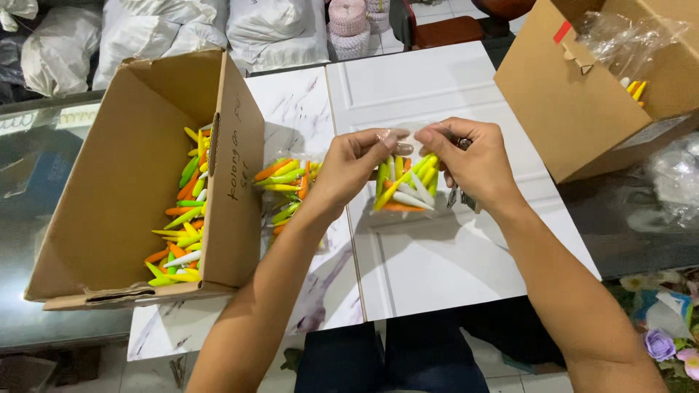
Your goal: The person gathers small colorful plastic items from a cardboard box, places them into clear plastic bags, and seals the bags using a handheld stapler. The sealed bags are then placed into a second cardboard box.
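Hands at frame centre, both pinching the top edge of a small clear plastic bag [403, 182] filled with yellow, green, white and orange pointed plastic pieces. Left hand [349, 169] fingers closed on the bag's upper left edge, right hand [477, 164] fingers closed on its upper right edge; a small metal object, too hidden to identify, is tucked under the right palm. Bag hangs just above the white panelled surface [437, 269], not resting flat. Step in hand looks like handling the bag mouth, opening or sealing, cannot tell which; any next move there would call for a steady two-sided pinch so the pieces stay in.

Bag is thin, crinkly, see-through, pieces bunched at its bottom. A second filled clear bag [287, 191] lies just left of the left wrist. Open brown cardboard box [109, 182] at left of frame holds loose pieces of the same colours. Another cardboard box [582, 94] sits upper right.
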